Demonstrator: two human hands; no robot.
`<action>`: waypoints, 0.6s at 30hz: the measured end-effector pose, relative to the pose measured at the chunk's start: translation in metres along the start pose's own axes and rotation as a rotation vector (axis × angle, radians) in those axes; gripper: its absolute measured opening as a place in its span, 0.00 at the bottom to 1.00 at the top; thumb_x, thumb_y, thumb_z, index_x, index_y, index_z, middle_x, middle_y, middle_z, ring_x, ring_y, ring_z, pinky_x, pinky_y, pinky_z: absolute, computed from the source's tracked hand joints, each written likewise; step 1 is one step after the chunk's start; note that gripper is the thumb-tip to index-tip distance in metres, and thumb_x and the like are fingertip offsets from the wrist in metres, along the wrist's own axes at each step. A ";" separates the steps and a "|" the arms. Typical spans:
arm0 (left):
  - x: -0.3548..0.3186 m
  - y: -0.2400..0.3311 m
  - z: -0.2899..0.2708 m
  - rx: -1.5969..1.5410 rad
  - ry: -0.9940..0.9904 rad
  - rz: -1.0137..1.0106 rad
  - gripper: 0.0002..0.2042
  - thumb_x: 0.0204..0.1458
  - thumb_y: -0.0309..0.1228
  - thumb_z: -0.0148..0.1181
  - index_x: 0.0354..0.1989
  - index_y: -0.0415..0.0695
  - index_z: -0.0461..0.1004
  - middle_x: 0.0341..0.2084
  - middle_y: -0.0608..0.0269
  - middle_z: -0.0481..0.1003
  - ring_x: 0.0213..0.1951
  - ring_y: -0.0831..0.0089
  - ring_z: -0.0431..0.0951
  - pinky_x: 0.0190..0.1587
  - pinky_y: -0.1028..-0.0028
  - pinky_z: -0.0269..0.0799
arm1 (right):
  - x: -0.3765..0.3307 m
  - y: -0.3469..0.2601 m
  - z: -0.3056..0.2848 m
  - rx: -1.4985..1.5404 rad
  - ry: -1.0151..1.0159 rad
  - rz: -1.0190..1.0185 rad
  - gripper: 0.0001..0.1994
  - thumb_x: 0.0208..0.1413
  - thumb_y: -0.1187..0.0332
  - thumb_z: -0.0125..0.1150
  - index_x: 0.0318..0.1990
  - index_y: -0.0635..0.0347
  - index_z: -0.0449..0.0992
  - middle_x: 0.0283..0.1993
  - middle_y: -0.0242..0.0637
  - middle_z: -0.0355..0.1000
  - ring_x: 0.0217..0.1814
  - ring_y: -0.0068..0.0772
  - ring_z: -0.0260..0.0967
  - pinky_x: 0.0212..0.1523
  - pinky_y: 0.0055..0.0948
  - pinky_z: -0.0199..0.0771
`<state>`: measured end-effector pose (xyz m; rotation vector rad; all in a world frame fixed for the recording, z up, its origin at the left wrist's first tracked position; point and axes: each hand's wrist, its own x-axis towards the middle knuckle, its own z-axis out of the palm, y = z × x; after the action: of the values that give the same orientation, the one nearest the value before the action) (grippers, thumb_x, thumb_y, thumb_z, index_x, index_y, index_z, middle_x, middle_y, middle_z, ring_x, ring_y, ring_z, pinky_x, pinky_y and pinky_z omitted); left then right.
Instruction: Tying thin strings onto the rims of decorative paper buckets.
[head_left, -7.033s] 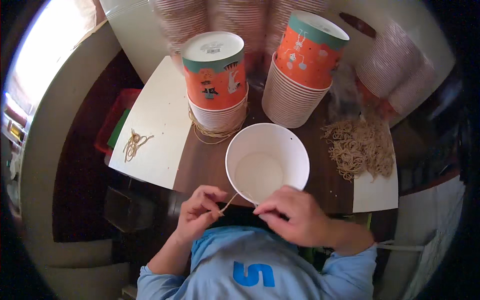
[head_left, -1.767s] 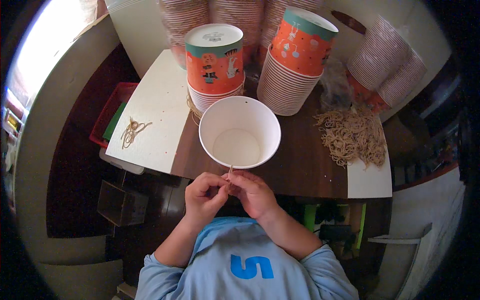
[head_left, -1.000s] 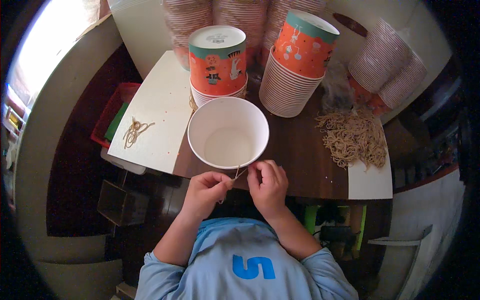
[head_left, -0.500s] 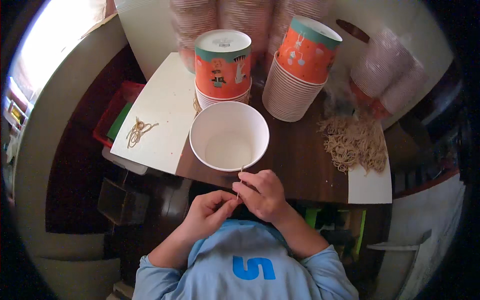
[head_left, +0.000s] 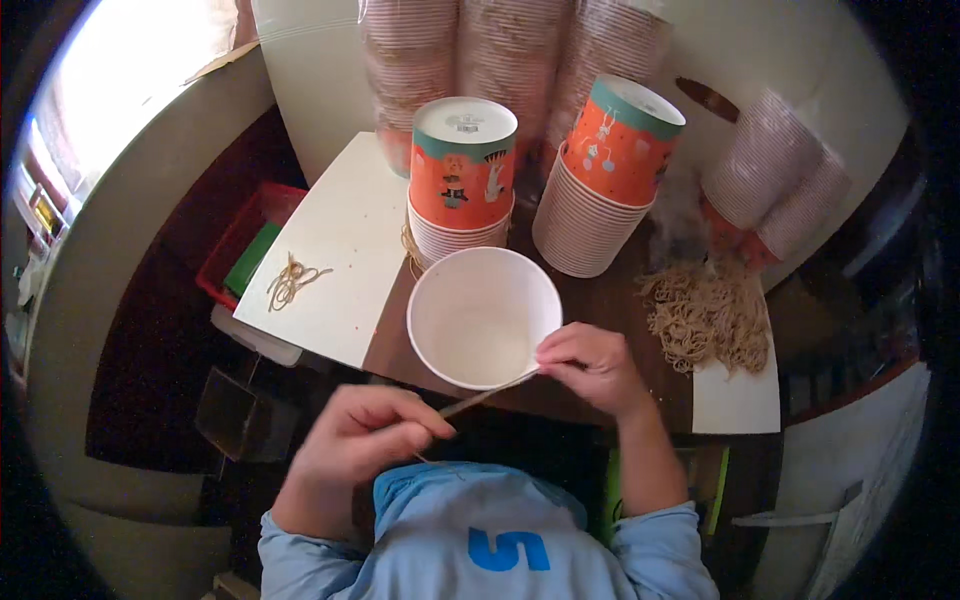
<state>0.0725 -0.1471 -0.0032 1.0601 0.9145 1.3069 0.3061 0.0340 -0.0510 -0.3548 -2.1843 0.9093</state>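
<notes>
A white paper tub [head_left: 485, 320] stands with its open mouth up near the table's front edge. A thin beige cord [head_left: 490, 393] runs slantwise across the front of its rim, between my two hands. My right hand [head_left: 595, 372] pinches one end of the cord close to the tub's right rim. My left hand [head_left: 370, 435], lower and to the left, is closed on the other part of it, and a loose tail hangs below the fingers. How the cord meets the tub is too small to tell.
Behind the tub stand two stacks of upside-down tubs, a left orange one [head_left: 462, 180] and a right orange one [head_left: 620, 150]. Bagged tub stacks [head_left: 510, 70] rise at the back. A tangled cord pile [head_left: 708, 315] lies right; some loose cords [head_left: 293, 282] lie left on the white board.
My hands have moved apart, the right one up and rightward, the left one down and leftward. The cord now stretches between them. The whole view has shifted slightly.
</notes>
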 end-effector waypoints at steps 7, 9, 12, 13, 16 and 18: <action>-0.004 -0.021 -0.075 -0.281 0.233 0.033 0.07 0.52 0.29 0.56 0.24 0.42 0.69 0.17 0.68 0.69 0.15 0.85 0.59 0.18 0.83 0.54 | -0.003 0.007 -0.090 0.068 -0.273 0.278 0.04 0.40 0.80 0.64 0.27 0.64 0.77 0.35 0.37 0.74 0.38 0.28 0.72 0.39 0.24 0.70; -0.006 -0.023 -0.067 -0.154 0.277 -0.084 0.09 0.52 0.31 0.57 0.24 0.42 0.69 0.18 0.68 0.70 0.16 0.85 0.61 0.19 0.83 0.55 | -0.007 0.011 -0.105 -0.063 -0.312 0.377 0.10 0.40 0.77 0.66 0.34 0.62 0.78 0.44 0.39 0.72 0.45 0.33 0.70 0.45 0.27 0.69; 0.009 -0.019 -0.031 -0.135 0.241 -0.161 0.07 0.53 0.30 0.56 0.27 0.40 0.72 0.21 0.66 0.71 0.19 0.84 0.64 0.21 0.83 0.57 | 0.008 -0.029 -0.083 -0.810 -0.125 0.135 0.24 0.38 0.72 0.69 0.47 0.61 0.73 0.52 0.42 0.67 0.51 0.39 0.67 0.52 0.31 0.66; 0.012 -0.026 -0.023 -0.138 0.239 -0.163 0.07 0.55 0.30 0.55 0.29 0.39 0.73 0.21 0.67 0.71 0.19 0.83 0.64 0.21 0.83 0.58 | 0.013 -0.041 -0.071 -0.744 -0.097 0.088 0.29 0.37 0.69 0.70 0.52 0.61 0.69 0.55 0.43 0.64 0.54 0.41 0.65 0.55 0.33 0.64; 0.034 -0.033 0.000 -0.153 0.088 -0.253 0.11 0.57 0.34 0.52 0.34 0.39 0.74 0.21 0.68 0.71 0.21 0.82 0.66 0.23 0.84 0.60 | 0.013 -0.076 -0.019 -0.180 -0.094 0.124 0.35 0.40 0.63 0.71 0.57 0.64 0.62 0.58 0.50 0.60 0.60 0.46 0.58 0.61 0.38 0.58; 0.046 -0.027 0.015 -0.197 -0.123 -0.277 0.17 0.60 0.41 0.46 0.40 0.38 0.74 0.23 0.67 0.71 0.24 0.80 0.68 0.27 0.83 0.63 | 0.017 -0.087 0.015 0.071 -0.119 0.143 0.33 0.43 0.65 0.69 0.57 0.66 0.62 0.54 0.49 0.65 0.55 0.41 0.65 0.53 0.35 0.66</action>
<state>0.0980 -0.1020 -0.0220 0.8190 0.7908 1.0656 0.2858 -0.0270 0.0120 -0.4369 -2.2507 1.1088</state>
